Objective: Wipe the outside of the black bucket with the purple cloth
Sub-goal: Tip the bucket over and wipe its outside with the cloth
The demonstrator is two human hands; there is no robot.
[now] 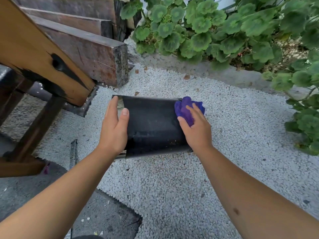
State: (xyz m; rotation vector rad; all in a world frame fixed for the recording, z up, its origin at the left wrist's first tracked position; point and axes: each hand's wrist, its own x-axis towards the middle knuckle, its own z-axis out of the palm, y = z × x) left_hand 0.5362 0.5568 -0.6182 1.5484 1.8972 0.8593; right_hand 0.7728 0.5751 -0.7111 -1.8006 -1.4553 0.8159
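Note:
The black bucket (pixel 152 125) lies on its side over the white gravel, its dusty outer wall facing up. My left hand (pixel 114 126) grips its left end, thumb over the wall and fingers at the shiny rim. My right hand (pixel 195 130) presses the crumpled purple cloth (pixel 187 108) against the bucket's right end, fingers spread over the cloth. The cloth bulges out above my fingers. The bucket's far side and its inside are hidden.
White gravel (pixel 172 178) covers the ground. A wooden bench (pixel 34 54) and dark timber beams (pixel 89 50) stand at the left. Green leafy plants (pixel 224 31) fill the top and right. A dark paving slab (pixel 107 216) lies bottom left, with a thin metal strip (pixel 73 154) near it.

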